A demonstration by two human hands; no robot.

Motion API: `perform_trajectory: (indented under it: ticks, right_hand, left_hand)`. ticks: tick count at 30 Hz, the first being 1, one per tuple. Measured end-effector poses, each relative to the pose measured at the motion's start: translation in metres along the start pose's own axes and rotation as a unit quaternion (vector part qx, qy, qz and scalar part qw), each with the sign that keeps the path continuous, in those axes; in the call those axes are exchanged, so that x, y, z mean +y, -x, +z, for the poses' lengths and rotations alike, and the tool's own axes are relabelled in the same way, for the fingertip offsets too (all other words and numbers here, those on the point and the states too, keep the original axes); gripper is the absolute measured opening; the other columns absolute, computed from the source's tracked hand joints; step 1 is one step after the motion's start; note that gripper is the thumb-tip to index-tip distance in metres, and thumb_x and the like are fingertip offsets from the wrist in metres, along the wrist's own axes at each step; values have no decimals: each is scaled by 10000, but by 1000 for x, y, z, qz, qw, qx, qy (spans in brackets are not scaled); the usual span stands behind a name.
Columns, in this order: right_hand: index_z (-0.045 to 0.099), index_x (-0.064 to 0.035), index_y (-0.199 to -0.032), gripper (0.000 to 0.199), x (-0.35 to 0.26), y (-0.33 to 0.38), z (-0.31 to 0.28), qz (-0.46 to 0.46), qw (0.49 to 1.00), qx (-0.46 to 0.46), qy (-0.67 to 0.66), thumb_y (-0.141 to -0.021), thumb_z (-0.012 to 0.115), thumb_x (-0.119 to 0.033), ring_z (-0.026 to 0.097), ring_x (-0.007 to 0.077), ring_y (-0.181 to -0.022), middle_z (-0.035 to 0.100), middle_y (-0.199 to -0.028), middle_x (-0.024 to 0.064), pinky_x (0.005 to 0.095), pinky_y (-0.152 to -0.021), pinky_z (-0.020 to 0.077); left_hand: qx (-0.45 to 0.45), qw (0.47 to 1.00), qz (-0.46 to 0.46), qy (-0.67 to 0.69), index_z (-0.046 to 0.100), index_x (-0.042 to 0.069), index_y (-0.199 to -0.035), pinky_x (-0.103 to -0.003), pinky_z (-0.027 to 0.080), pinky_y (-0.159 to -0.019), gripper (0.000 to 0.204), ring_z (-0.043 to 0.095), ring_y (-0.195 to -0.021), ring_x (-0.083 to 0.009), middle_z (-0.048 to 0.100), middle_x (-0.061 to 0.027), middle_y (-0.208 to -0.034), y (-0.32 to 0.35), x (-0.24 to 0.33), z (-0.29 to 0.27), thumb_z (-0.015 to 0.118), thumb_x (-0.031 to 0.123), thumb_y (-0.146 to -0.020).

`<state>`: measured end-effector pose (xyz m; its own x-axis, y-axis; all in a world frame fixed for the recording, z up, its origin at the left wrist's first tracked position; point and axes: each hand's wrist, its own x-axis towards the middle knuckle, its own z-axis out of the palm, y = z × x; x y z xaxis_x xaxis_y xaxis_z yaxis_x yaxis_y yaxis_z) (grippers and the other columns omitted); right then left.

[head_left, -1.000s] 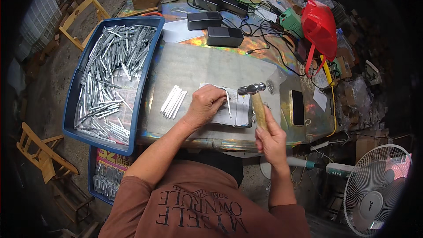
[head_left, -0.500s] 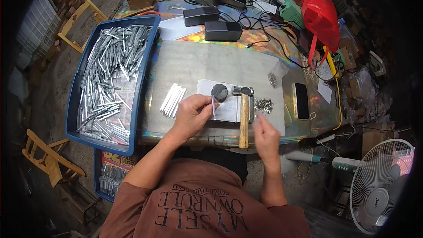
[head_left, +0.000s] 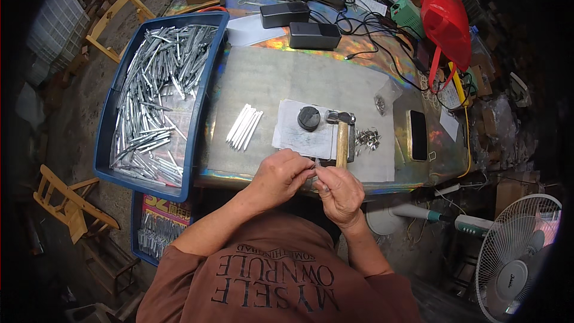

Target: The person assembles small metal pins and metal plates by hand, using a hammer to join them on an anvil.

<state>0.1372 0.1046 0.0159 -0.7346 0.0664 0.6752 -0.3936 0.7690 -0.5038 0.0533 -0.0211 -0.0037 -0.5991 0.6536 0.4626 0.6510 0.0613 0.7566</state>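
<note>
My left hand [head_left: 280, 178] is closed in a pinch at the table's near edge, a sliver of a thin pale rod showing at its fingertips. Against it, my right hand [head_left: 342, 196] is also closed, fingertips meeting the left's; whatever it grips is hidden. Just beyond them a round black block [head_left: 308, 118] sits on a white paper pad [head_left: 288, 133]. Right of the block lies a hammer [head_left: 342, 143], its wooden handle toward me. Small shiny metal pieces [head_left: 368, 139] are heaped beside the hammer. Several white rods [head_left: 244, 127] lie in a row to the left.
At left, a blue tray [head_left: 197, 122] holds many silvery rods. Dark grey boxes [head_left: 314, 36] with tangled cables stand at the back. A phone [head_left: 417, 136], a small clear bag [head_left: 387, 97] and a red bag [head_left: 445, 27] are on the right; a fan [head_left: 519, 257] stands at lower right.
My right hand has come in leftward from beyond the hammer to meet the left. My left hand has drawn back from beside the black block toward me with the thin rod.
</note>
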Motion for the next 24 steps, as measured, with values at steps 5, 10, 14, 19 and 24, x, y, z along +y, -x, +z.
perform_trajectory:
  ticks: [5, 10, 14, 19, 24]
  right_hand:
    - [568, 8, -827, 140, -4, 10, 2, 113, 991, 37, -57, -730, 600, -88, 520, 174, -536, 531, -632, 84, 255, -468, 411]
    - [564, 25, -797, 232, -13, 7, 2, 396, 856, 72, -325, -832, 505, -197, 418, 43, -485, 503, -578, 12, 171, -439, 341]
    - [535, 53, -895, 275, -11, 6, 3, 400, 838, 20, -370, -844, 482, -212, 395, 49, -470, 513, -612, 38, 156, -438, 324]
    - [464, 35, -1056, 276, -12, 12, -4, 379, 858, 34, -343, -854, 455, -152, 392, 33, -507, 522, -707, 45, 146, -467, 329]
    - [510, 34, -984, 216, -9, 15, -7, 365, 869, 53, -329, -860, 430, -123, 390, 44, -490, 514, -673, 48, 155, -456, 324]
  left_hand:
    - [12, 999, 26, -26, 561, 26, -733, -313, 414, -513, 132, 512, -593, -229, 526, -74, -638, 2, -4, 1, 643, 37, -630]
    - [1, 998, 50, -33, 553, 30, -716, -314, 415, -514, 134, 515, -597, -226, 527, -68, -642, 6, -4, -3, 649, 43, -625]
    - [5, 999, 34, -39, 559, 29, -721, -314, 417, -520, 129, 519, -605, -230, 535, -74, -651, 15, -6, -11, 646, 37, -627]
    - [96, 985, -80, -122, 571, 19, -758, -328, 414, -527, 123, 524, -594, -250, 534, -104, -642, 26, -29, -34, 624, 23, -647]
    - [92, 945, -110, -294, 554, 31, -761, -355, 413, -537, 99, 518, -600, -265, 523, -107, -639, 37, -58, -47, 599, 51, -675]
